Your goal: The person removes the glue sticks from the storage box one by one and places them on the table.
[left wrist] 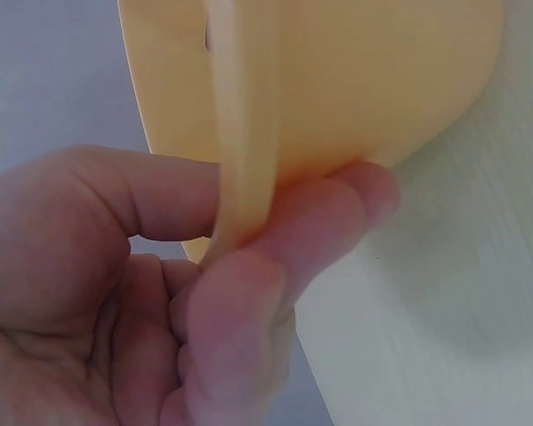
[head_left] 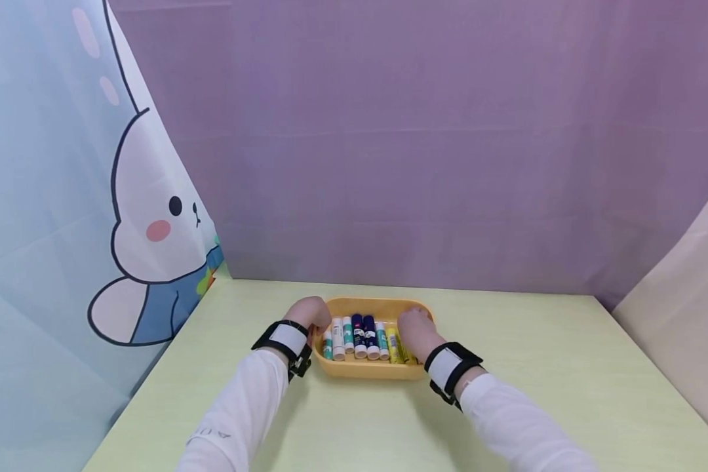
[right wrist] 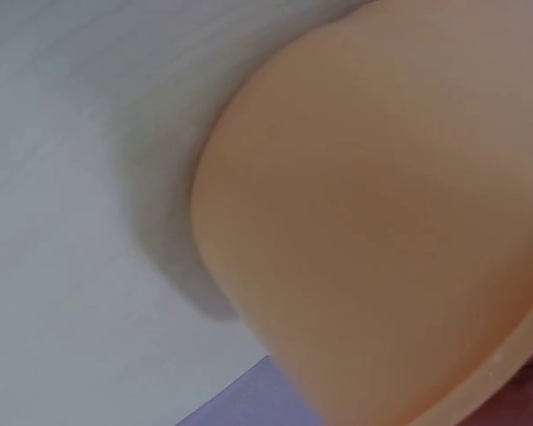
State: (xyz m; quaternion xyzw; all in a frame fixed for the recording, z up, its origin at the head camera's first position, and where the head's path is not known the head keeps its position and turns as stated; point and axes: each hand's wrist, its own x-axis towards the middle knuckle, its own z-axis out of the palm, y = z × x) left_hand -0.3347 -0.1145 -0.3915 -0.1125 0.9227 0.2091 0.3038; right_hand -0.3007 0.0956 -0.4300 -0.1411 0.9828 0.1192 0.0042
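An orange-yellow plastic basket with rounded corners sits on the table in the head view. In it several glue sticks lie side by side: white-and-teal ones, dark navy ones and a yellow one. At the basket's left end my left hand pinches the rim; the left wrist view shows the rim between thumb and fingers. My right hand grips the rim at the opposite end, its fingertips hidden. The right wrist view is mostly the basket's outer wall, with a bit of finger at the lower right.
The basket rests on a pale green table. Behind it hangs a purple cloth, and a light blue cloth with a cartoon animal hangs at the left. A pale cloth borders the right side.
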